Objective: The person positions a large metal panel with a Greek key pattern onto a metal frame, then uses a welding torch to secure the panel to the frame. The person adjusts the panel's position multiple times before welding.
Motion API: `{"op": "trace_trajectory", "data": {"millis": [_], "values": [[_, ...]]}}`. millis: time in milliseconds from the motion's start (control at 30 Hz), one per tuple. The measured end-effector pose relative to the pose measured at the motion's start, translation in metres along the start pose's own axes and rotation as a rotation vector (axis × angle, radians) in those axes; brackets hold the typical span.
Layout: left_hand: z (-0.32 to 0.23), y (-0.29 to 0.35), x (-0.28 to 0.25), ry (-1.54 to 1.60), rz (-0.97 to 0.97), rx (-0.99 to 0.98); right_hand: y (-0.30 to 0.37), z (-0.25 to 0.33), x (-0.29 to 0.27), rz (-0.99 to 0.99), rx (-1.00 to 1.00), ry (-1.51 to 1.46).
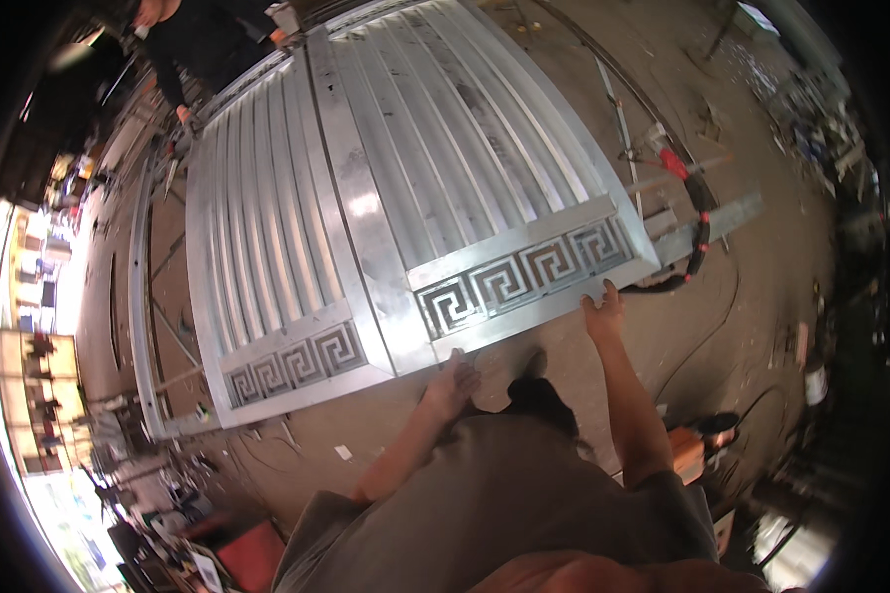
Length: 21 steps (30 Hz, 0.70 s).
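Observation:
A large silver metal gate panel [447, 109] lies in front of me, with ribbed slats and a Greek-key pattern band [524, 275] along its near end. My left hand [452, 385] grips the near edge close to that panel's left corner, its fingers partly hidden underneath. Further right, my right hand [603, 310] is curled around the same edge near the right corner. A matching narrower gate panel [267, 232] lies directly alongside on the left, with its own key-pattern band [292, 366].
Another person [208, 44] stands at the far left end, hands by the panels' far edge. A metal support frame [140, 287] shows beneath and beside the panels. A dark cable with red wrapping [700, 232] loops at the right. An orange machine [687, 455] stands behind my right arm.

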State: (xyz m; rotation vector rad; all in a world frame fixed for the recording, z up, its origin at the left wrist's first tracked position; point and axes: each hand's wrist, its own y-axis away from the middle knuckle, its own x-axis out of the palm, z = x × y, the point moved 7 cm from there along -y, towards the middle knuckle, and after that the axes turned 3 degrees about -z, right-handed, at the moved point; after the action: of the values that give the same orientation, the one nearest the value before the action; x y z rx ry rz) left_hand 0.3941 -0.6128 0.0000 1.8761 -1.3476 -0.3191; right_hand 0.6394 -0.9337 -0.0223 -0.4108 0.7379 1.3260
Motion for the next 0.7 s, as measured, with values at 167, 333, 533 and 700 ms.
{"op": "trace_trajectory", "data": {"millis": [167, 333, 533, 700], "values": [[0.056, -0.064, 0.026, 0.949, -0.281, -0.335, -0.086, 0.004, -0.053, -0.098, -0.176, 0.212], [0.021, -0.089, 0.048, 0.553, -0.121, 0.105, -0.157, -0.005, -0.061, -0.048, -0.181, 0.293], [-0.008, -0.082, 0.069, 0.415, -0.496, 0.142, -0.205, -0.003, -0.052, 0.242, -0.237, 0.181], [0.022, -0.111, 0.073, 0.810, -0.685, -0.109, -0.224, -0.015, -0.044, 0.483, -0.084, 0.088]]}}
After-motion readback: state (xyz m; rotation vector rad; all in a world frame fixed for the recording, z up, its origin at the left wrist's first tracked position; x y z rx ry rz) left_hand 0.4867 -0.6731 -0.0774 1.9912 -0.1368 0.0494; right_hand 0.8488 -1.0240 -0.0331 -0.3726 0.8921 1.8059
